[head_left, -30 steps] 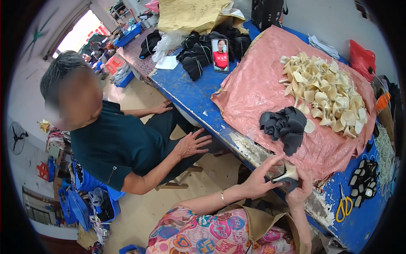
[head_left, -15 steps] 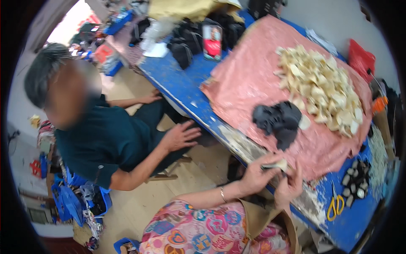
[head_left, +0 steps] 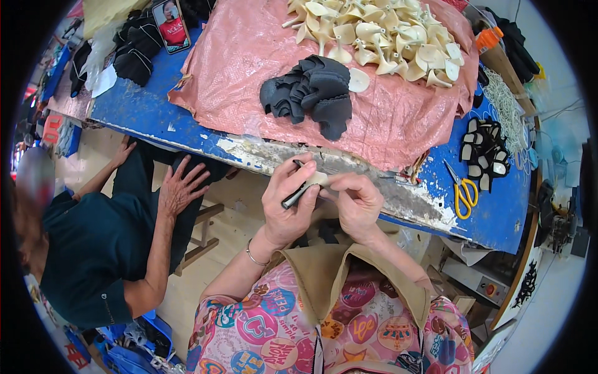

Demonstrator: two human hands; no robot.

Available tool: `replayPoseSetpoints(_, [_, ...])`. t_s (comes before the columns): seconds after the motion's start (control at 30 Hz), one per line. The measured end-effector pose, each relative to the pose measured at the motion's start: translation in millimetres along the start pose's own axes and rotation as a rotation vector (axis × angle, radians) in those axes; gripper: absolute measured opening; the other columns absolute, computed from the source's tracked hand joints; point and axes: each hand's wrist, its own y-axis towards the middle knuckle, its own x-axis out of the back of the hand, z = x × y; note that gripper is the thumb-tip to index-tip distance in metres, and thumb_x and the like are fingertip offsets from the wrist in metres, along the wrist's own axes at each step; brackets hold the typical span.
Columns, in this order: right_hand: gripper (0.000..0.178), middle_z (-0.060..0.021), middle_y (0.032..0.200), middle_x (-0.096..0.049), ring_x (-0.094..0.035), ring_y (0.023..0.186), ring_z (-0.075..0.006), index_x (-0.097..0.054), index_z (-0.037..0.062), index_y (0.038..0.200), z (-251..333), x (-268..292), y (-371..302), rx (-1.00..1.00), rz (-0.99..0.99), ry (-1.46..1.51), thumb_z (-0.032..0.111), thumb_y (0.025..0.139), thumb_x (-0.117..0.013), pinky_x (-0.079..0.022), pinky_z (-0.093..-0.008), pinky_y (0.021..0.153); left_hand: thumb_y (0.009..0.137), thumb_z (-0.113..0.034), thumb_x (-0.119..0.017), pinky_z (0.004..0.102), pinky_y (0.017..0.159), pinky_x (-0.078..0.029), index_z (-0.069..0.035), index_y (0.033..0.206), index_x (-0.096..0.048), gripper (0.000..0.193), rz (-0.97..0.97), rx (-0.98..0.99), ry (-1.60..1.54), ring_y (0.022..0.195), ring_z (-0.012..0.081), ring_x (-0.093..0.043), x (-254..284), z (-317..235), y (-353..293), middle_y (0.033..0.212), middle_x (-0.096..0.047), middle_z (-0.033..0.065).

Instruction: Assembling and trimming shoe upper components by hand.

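My left hand (head_left: 281, 210) is closed around a small cream moulded piece (head_left: 317, 179) and a thin black strip-like piece (head_left: 291, 200), held against each other. Fingers of my right hand (head_left: 357, 204) are pinched together at the right end of the cream piece. Both hands hover by the worn front edge of the blue table (head_left: 205, 142). Just beyond them, a pile of black cut foam-like pieces (head_left: 316, 91) lies on a pink woven plastic sheet (head_left: 224, 81). Behind it is a large heap of cream flared pieces (head_left: 380, 34) with short stems.
Yellow-handled scissors (head_left: 465, 198) lie to the right, beside several black-and-white pieces (head_left: 484, 153) and a bundle of pale cord (head_left: 507, 103). A phone (head_left: 171, 26) stands at the back left. A seated co-worker (head_left: 99, 255) sits close on my left, one hand (head_left: 180, 188) near the table.
My view has swung to the right, so the table and co-worker appear further left. My hands stay together on the cream piece, and the black piece now shows longer below my left fingers.
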Motion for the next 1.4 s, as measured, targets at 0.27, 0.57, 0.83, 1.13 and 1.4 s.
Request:
replayPoseSetpoints(0.27, [0.012, -0.0093, 0.098, -0.059, -0.059, 0.089, -0.0132, -0.052, 0.0001, 0.093, 9, -8, -1, -0.083, -0.041, 0.064, -0.009, 0.085, -0.049, -0.052, -0.0261, 0.074, 0.08, -0.008, -0.067, 0.0327, 0.084, -0.045, -0.002, 0.117, -0.056, 0.039, 0.089, 0.038, 0.13, 0.101, 0.0249, -0.054, 14, -11, 4, 0.12, -0.051, 0.0162])
replayPoseSetpoints(0.57, [0.009, -0.0051, 0.096, -0.058, -0.057, 0.084, -0.0082, -0.049, 0.0028, 0.092, 8, -8, -10, -0.117, 0.037, -0.017, -0.003, 0.087, -0.054, -0.049, -0.0231, 0.071, 0.079, -0.013, -0.069, 0.0257, 0.079, -0.043, -0.004, 0.121, -0.046, 0.049, 0.315, 0.378, -0.102, 0.095, 0.015, -0.052, 29, -8, 0, 0.113, -0.049, 0.0089])
replayPoseSetpoints(0.83, [0.02, -0.0111, 0.091, -0.062, -0.063, 0.078, -0.0253, -0.051, 0.0034, 0.089, 18, -8, -10, 0.13, 0.045, -0.594, -0.009, 0.075, -0.057, -0.05, -0.0318, 0.068, 0.077, -0.01, -0.069, 0.026, 0.065, -0.044, -0.003, 0.114, -0.051, 0.042, 0.367, 0.161, 0.248, 0.078, 0.0164, -0.054, 29, -20, -2, 0.094, -0.056, 0.0085])
replayPoseSetpoints(1.13, [0.027, -0.0083, 0.084, -0.063, -0.061, 0.073, -0.0273, -0.05, 0.0069, 0.085, -2, 4, -5, 0.557, 0.119, -0.583, -0.01, 0.065, -0.057, -0.05, -0.0366, 0.065, 0.074, -0.002, -0.064, 0.0307, 0.057, -0.044, 0.001, 0.107, -0.051, 0.036, 0.318, 0.026, 0.204, 0.066, 0.0223, -0.053, 27, -20, -14, 0.085, -0.055, 0.0126])
replayPoseSetpoints(1.4, [0.022, -0.0072, 0.079, -0.06, -0.058, 0.068, -0.0204, -0.054, 0.0065, 0.081, 6, 1, -1, 0.298, 0.207, -0.399, -0.006, 0.067, -0.066, -0.046, -0.0273, 0.059, 0.067, 0.003, -0.062, 0.0335, 0.051, -0.042, 0.001, 0.1, -0.053, 0.035, 0.345, -0.189, 0.251, 0.059, 0.0259, -0.051, 29, -18, -8, 0.076, -0.054, 0.0122])
